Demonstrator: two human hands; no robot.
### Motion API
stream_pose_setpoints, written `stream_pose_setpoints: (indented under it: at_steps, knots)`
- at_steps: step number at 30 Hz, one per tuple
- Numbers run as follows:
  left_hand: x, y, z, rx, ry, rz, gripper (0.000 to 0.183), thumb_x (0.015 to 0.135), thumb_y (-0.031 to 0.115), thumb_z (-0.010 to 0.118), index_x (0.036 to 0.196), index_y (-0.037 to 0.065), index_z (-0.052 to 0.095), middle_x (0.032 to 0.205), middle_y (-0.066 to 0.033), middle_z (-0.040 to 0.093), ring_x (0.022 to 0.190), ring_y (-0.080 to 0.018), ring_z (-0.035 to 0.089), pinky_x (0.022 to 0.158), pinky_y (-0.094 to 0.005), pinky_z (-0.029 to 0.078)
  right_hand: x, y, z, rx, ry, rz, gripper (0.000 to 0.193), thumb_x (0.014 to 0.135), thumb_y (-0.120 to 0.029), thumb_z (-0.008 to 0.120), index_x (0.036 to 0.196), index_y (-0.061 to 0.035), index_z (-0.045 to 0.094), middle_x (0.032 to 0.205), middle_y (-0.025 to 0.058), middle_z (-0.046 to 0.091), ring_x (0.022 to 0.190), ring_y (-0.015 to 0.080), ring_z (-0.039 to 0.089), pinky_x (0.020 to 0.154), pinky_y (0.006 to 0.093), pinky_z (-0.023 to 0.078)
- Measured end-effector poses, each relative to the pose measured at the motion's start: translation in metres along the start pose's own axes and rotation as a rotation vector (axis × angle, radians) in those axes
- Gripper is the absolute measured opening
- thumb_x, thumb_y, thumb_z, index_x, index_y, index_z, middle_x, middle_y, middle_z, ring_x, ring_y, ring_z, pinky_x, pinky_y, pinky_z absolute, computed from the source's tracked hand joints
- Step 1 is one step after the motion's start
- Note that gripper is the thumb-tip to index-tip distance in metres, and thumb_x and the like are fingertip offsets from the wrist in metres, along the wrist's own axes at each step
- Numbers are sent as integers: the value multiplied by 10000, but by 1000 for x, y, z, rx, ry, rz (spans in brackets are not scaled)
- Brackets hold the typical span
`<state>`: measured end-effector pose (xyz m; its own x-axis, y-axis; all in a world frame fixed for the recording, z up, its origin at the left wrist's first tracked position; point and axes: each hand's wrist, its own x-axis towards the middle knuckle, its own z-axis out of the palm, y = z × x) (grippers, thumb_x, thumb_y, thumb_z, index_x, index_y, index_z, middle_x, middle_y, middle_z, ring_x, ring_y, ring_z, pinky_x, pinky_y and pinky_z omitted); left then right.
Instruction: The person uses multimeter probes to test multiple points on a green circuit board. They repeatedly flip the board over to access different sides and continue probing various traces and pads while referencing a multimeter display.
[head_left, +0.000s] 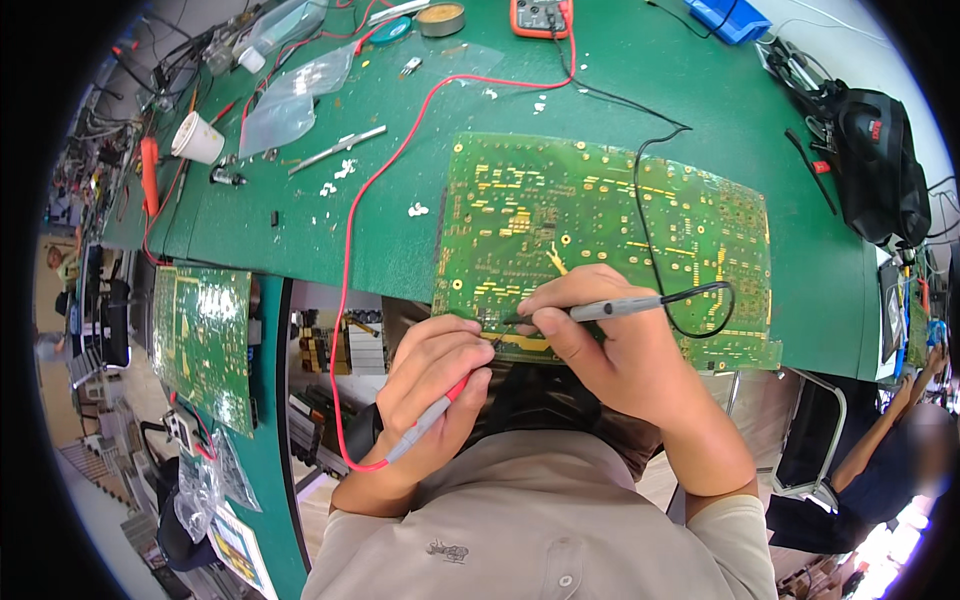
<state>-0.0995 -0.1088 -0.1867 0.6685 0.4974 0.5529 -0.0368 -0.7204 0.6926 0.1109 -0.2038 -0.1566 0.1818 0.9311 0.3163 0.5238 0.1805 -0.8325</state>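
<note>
A large green circuit board (610,215) lies across the near edge of the bench, its gold pads facing up. My left hand (430,385) is closed around a red-and-grey test probe (425,425), whose tip is hidden by my fingers at the board's lower left. In my right hand (605,320) is a grey-and-black test probe (615,307), its dark tip on or just over the board near the left fingers. Whether either tip touches a pad I cannot tell. The red lead and black lead run up to an orange multimeter (541,18) at the far side.
Another circuit board (203,335) is at the left. On the green bench (300,235) are a paper cup (197,139), a metal pen-like tool (338,149), a round tin (440,20) and plastic bags. A black bag (880,165) stands right; a co-worker (890,460) is beyond.
</note>
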Motion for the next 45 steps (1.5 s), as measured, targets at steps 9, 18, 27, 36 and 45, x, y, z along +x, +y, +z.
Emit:
stream_pose_setpoints:
  at_steps: [9, 18, 27, 36, 45]
  knots:
    - [-3, -1, 1, -102, 54, -53, 173, 920, -21, 707, 1090, -45, 691, 1018, -167, 717, 990, -375, 699, 899, -444, 563, -13, 1, -14, 169, 37, 159, 259, 1102, -147, 535, 1039, 68, 664, 973, 159, 740, 853, 217, 745, 785, 326, 586]
    - [-5, -2, 5, -98, 15, -37, 168, 933, 25, 720, 1078, -56, 691, 1004, -176, 730, 971, -376, 706, 880, -440, 571, -13, 8, -13, 187, -13, 167, 246, 1089, -156, 575, 1022, 72, 642, 988, 189, 733, 849, 233, 742, 770, 347, 593]
    - [-4, -4, 6, -121, 24, -43, 173, 935, 45, 725, 1065, -65, 696, 974, -187, 739, 955, -379, 705, 870, -444, 575, -11, 12, -2, 263, 131, 119, 112, 997, -92, 689, 982, 18, 679, 878, 142, 715, 742, 236, 677, 664, 335, 536]
    - [-4, -5, 6, -122, 24, -30, 180, 927, 40, 724, 1066, -70, 695, 975, -192, 741, 944, -378, 707, 862, -440, 579, -12, 13, -2, 238, 139, 120, 39, 940, -24, 726, 960, -15, 693, 822, 107, 706, 694, 257, 654, 634, 351, 520]
    - [-5, -6, 7, -134, 37, -29, 189, 920, 37, 727, 1071, -71, 699, 970, -195, 743, 943, -373, 709, 849, -433, 584, -12, 15, -1, 247, 164, 91, 38, 936, -21, 725, 953, -14, 691, 833, 113, 716, 679, 263, 651, 637, 348, 520]
